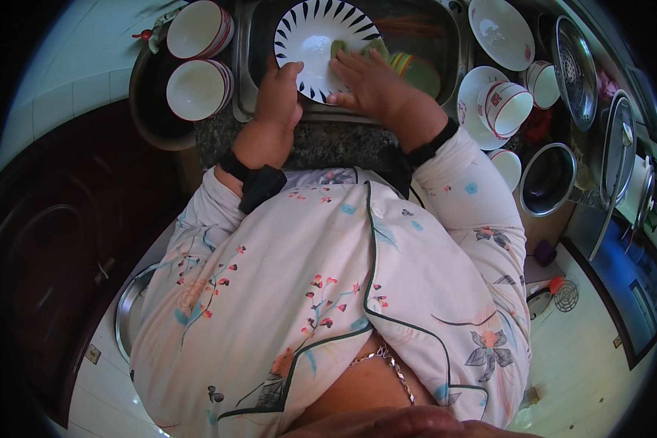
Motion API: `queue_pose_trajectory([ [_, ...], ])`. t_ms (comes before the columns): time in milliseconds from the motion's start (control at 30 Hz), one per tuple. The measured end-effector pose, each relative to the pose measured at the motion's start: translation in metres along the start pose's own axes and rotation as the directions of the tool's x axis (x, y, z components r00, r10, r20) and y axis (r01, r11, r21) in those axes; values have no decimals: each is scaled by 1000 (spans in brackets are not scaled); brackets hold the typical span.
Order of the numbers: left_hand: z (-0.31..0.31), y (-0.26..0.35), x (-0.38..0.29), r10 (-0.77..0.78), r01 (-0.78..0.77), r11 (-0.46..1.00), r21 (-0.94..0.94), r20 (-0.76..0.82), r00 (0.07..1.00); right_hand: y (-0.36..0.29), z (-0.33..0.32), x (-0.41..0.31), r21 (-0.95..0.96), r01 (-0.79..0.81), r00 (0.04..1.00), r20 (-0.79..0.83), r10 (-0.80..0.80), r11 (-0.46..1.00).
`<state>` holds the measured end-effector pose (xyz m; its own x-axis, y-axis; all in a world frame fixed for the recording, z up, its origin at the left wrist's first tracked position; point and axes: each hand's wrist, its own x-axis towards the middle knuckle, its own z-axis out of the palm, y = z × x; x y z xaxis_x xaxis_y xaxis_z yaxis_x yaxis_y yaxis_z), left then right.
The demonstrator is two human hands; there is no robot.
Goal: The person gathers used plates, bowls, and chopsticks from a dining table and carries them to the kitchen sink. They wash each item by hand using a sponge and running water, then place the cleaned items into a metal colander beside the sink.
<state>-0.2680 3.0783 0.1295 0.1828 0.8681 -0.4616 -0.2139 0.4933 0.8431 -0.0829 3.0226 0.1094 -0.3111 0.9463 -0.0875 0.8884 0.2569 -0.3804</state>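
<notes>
A white plate with dark leaf-shaped marks around its rim [312, 46] is held tilted over a stainless steel sink [252, 82]. My left hand [279, 93] grips its left edge, the thumb on the upper face. Under the fingers of my right hand [372, 82], a green scrubbing cloth or pad [376, 48] presses on the plate's right side. Part of the cloth shows between the fingers; the rest is covered. Just right of that hand, a green bowl with a striped rim [422, 75] lies in the sink. Something reddish and long, too blurred to name, lies behind it.
Stacked white bowls with red rims [196, 90] stand left of the sink beside a dark round basin [159, 104]. To the right are an oval white dish [502, 34], more bowls [506, 107], a metal colander [576, 71] and a steel bowl [548, 179]. Granite edging [328, 143] fronts the sink.
</notes>
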Motion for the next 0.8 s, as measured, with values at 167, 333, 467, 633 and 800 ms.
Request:
queue_pose_trajectory([
  [167, -9, 4, 16, 1, 5, 992, -127, 50, 999, -11, 1, -15, 140, 216, 971, -132, -198, 966],
  [333, -14, 22, 30, -147, 173, 979, -109, 219, 965, -8, -13, -12, 38, 195, 928, -332, -171, 980],
  [467, -11, 23, 30, -246, 300, 945, -127, 325, 913, -11, -20, -13, 139, 203, 916, -378, -138, 969],
  [633, -8, 0, 35, -224, 297, 947, -122, 413, 883, -3, -28, -18, 633, -12, 912, -311, 269, 774],
  [800, -8, -26, 56, -174, 181, 983, -23, 176, 969, 16, -36, -20, 991, -32, 835, -43, 549, 126],
])
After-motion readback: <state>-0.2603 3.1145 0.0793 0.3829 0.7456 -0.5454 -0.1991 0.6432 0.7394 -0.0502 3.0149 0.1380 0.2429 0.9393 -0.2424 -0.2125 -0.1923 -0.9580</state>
